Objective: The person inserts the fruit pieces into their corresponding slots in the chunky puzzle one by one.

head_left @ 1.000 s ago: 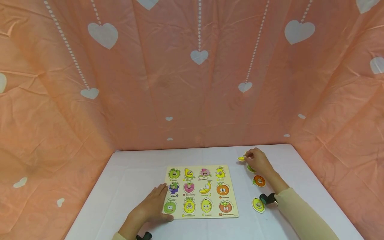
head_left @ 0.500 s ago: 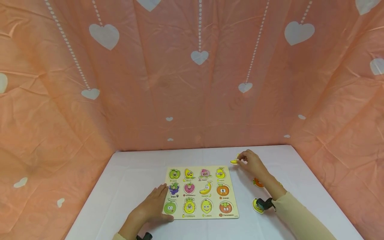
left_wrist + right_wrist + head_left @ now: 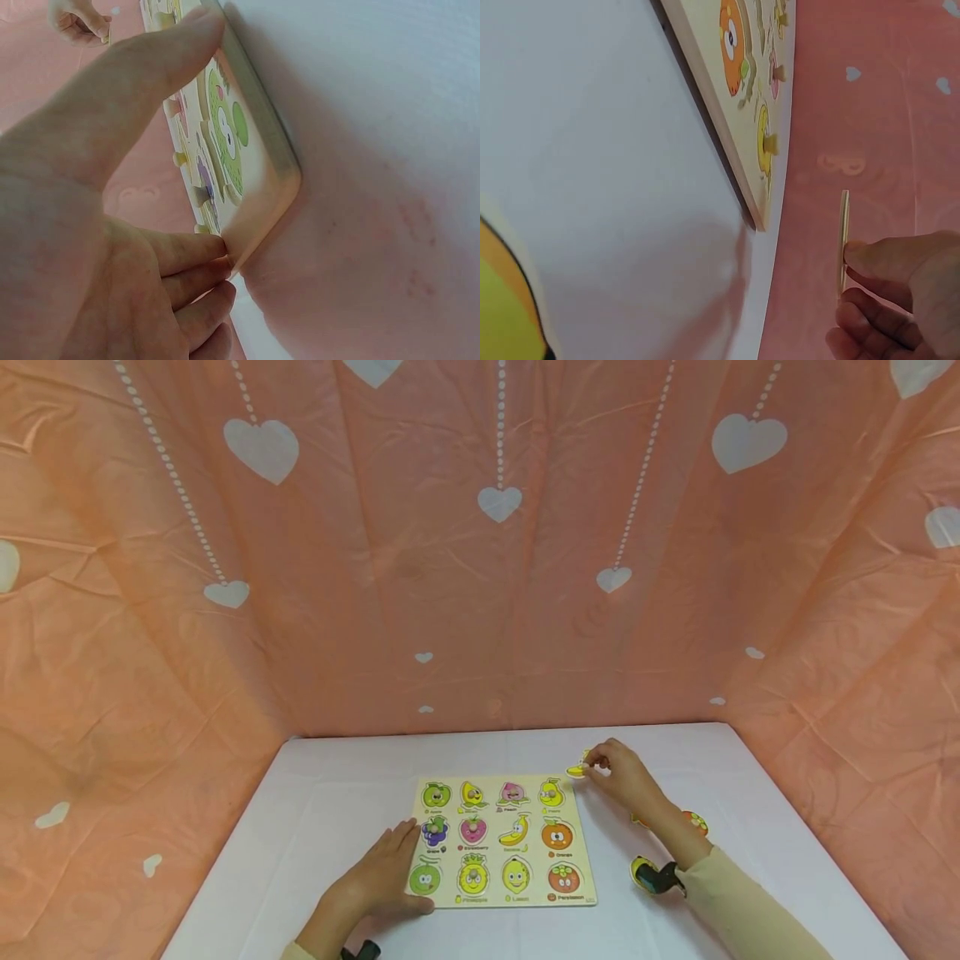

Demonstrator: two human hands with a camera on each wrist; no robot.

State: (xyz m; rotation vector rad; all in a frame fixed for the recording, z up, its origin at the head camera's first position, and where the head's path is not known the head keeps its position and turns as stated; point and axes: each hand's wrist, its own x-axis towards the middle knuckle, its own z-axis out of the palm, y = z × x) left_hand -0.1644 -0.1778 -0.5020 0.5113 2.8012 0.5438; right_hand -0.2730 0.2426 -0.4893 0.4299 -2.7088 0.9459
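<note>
My right hand [image 3: 621,774] pinches a thin yellow banana puzzle piece [image 3: 576,772] between thumb and fingers, just beyond the far right corner of a wooden fruit puzzle board [image 3: 495,860]. In the right wrist view the banana piece [image 3: 843,240] appears edge-on, above the tabletop. My left hand [image 3: 378,870] rests against the board's left side, thumb at its near edge; the left wrist view has fingertips [image 3: 217,247] touching the corner. Several knobbed pieces, such as the pear [image 3: 551,792] and grapes [image 3: 434,832], sit in the board. Banana, orange and lemon spots show flat pictures.
Right of the board, a lemon piece [image 3: 637,867] lies partly behind the black wrist camera [image 3: 657,878]. Beside the right forearm is a red-orange fruit piece [image 3: 697,822]; other pieces are mostly covered by the arm. An orange curtain [image 3: 495,635] with hearts surrounds the white table [image 3: 337,777].
My right hand has carried the banana piece leftward and slightly nearer, toward the board's far right corner. My left hand has stayed at the board's left side.
</note>
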